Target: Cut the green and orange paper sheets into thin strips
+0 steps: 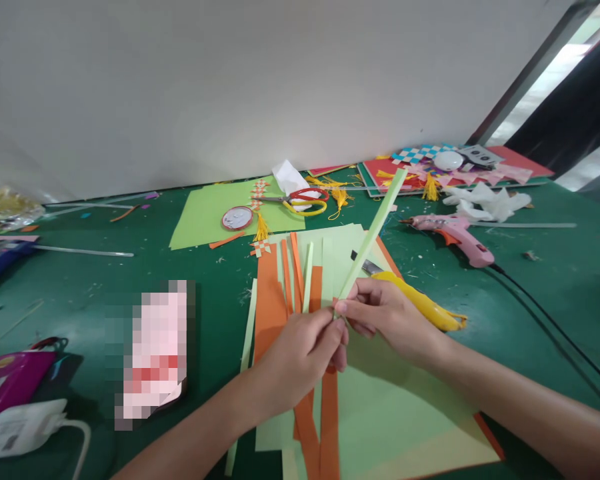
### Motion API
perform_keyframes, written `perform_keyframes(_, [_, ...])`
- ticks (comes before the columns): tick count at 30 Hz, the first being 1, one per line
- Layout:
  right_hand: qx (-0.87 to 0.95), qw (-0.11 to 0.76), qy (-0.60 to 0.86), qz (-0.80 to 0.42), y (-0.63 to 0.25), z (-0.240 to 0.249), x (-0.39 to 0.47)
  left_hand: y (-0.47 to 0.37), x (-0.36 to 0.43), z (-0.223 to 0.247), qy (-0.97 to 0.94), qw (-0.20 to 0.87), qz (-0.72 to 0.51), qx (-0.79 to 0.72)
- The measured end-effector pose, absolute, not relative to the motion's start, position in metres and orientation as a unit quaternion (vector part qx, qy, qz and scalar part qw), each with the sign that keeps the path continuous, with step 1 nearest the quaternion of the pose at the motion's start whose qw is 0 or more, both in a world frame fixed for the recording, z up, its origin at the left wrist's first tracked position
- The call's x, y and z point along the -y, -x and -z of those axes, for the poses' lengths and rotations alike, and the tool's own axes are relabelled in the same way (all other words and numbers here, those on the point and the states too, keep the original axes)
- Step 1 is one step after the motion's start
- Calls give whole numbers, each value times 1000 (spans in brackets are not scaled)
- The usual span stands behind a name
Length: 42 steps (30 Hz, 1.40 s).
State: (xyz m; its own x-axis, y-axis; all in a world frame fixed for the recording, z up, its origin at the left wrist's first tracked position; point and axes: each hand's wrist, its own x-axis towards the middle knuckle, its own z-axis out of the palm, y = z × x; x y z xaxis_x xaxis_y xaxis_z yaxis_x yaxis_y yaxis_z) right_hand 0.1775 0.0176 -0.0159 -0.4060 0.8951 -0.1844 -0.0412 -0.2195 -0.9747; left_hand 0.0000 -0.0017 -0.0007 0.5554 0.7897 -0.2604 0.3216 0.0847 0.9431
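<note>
Above the stack of paper (405,407), we hold a pale green strip (375,230) at a slant, its free end leaning up and away to the right. Our right hand (393,317) pinches it between thumb and forefinger, and our left hand (313,340) appears to pinch its lower end, so each grip is grasping the strip.

To handle it well, we should probably pinch close together, press lightly with the thumbs so the thin paper does not buckle, and square its edges before pressing harder. We had best leave the loose orange strips (329,420) on the stack undisturbed and mind the yellow-handled knife (427,308), which lies across the stack's right edge.

Our fingers hide the strip's lower end, and we cannot tell whether an orange scrap (335,303) there is held or lies behind. Left of the stack, on the desk (213,283), coarse squares obscure a pink object (157,347); farther left, the frame cuts off a magenta device (27,377).
</note>
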Motion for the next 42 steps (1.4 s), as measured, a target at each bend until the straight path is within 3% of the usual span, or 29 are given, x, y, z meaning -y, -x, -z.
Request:
perform_keyframes(26, [501,374,448,-639,-174,13,-16,1,3,-1,-646,606,-180,-427])
perform_keyframes(34, [522,321,403,-680,-178,12,-20,0,2,-5,-633,621,-189,-421])
perform_keyframes(42, [503,345,412,-677,-179,14,-19,0,-3,0,-620,634,-187,-423])
